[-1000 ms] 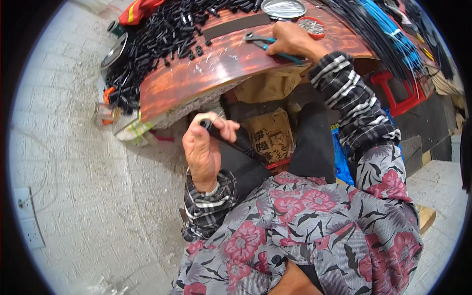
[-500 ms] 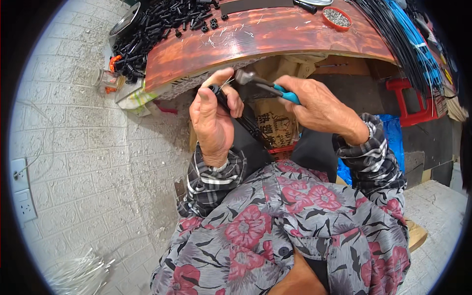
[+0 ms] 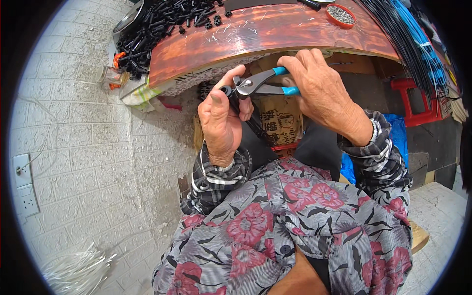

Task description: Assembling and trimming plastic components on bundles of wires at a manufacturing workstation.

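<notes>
My left hand [image 3: 215, 123], palm turned up, is closed round a black tube-like part [image 3: 226, 90], whose open end sticks out between thumb and forefinger. A dark bundle runs from below it toward my lap; whether the two are joined I cannot tell. In my right hand [image 3: 322, 86] is a pair of end-cutting pliers [image 3: 260, 82] with blue-tipped handles, spread apart. Their metal head lies right at the end of the black part, beside my left fingers. What sits between the jaws is hidden.
Across the front stands a reddish wooden table [image 3: 295, 37] with white clippings. It bears a heap of black plastic parts [image 3: 172, 19], a red dish [image 3: 341, 24] of small metal pieces and long black and blue strands [image 3: 413, 29]. A red stool [image 3: 418, 110] stands at right.
My right hand has turned and risen, and the pliers' handles have spread. Their head has come down onto the end of the black part. The thin strand seen there earlier no longer shows.
</notes>
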A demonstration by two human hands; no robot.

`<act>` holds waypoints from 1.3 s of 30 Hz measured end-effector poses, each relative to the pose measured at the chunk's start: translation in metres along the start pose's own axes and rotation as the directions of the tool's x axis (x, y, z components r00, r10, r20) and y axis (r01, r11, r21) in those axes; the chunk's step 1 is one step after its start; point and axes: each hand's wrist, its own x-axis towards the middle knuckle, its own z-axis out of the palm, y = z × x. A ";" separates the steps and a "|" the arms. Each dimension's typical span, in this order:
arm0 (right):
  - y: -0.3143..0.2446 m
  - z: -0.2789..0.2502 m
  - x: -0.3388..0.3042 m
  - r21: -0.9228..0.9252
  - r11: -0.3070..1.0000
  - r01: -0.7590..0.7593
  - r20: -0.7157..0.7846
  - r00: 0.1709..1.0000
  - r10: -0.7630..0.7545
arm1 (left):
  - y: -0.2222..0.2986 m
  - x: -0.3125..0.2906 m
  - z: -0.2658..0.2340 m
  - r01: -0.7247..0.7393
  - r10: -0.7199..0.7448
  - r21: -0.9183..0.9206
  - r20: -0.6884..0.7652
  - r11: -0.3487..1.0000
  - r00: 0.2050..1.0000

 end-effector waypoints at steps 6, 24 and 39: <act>0.014 -0.012 0.008 -0.134 0.986 0.096 -0.031 0.994 -0.101 | 0.001 -0.005 0.001 0.013 -0.014 0.056 0.022 0.998 1.000; 0.009 -0.060 -0.001 -0.112 0.950 0.293 0.122 0.952 -0.279 | 0.005 -0.021 0.019 0.043 -0.046 0.193 0.014 0.980 0.999; 0.007 -0.066 -0.020 -0.006 0.982 0.190 0.189 0.964 -0.186 | 0.004 -0.022 0.023 0.138 -0.142 0.128 0.026 0.982 0.989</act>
